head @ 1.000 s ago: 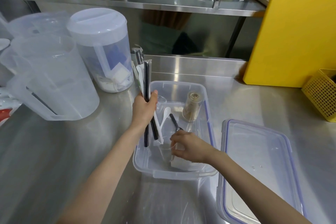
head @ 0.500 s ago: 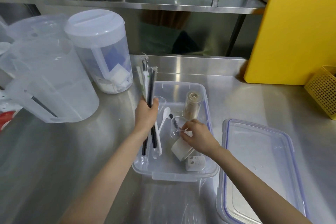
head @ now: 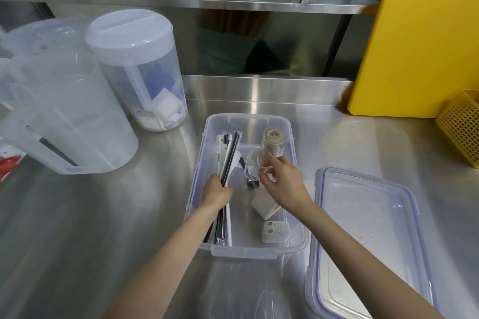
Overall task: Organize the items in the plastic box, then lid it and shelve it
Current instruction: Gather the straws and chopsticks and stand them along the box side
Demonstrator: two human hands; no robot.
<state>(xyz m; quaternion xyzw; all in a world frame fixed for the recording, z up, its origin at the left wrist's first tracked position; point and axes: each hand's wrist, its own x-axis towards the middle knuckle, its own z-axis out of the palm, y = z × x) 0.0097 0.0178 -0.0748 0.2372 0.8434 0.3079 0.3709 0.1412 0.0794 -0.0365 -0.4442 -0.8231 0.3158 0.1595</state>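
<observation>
Head view. The plastic box (head: 247, 122) is seen open on the steel counter (head: 103, 215), directly in front of the person. Its lid (head: 368, 235) lies flat just beside it on the right, not touching the contents.

The left hand (head: 216, 193) is closed round a bundle of wrapped straws (head: 228, 160), which is laid lengthwise along the left wall of the box. The right hand (head: 281, 180) is held over the middle of the box, with fingertips pinched on a small clear cup (head: 255, 164). Just past that cup stands a clear cylindrical container (head: 274, 141), upright near the far right corner. A dark spoon (head: 251, 182) lies on the floor of the box between the hands; a white block (head: 265, 208) and a small white square piece (head: 274, 232) rest nearer the front wall.

Judgement: sorting is in progress; lidding and shelving are not yet begun. The straws are best pressed flat against the left wall so that no end rises above the rim. The cup should be set low, or nested, beside the cylinder. The cylinder may stand too tall for the lid; this cannot be told from here, and it may need to be laid down.

Off task: two translucent pitchers (head: 64, 122) at left, a yellow board (head: 420, 46) at right.
</observation>
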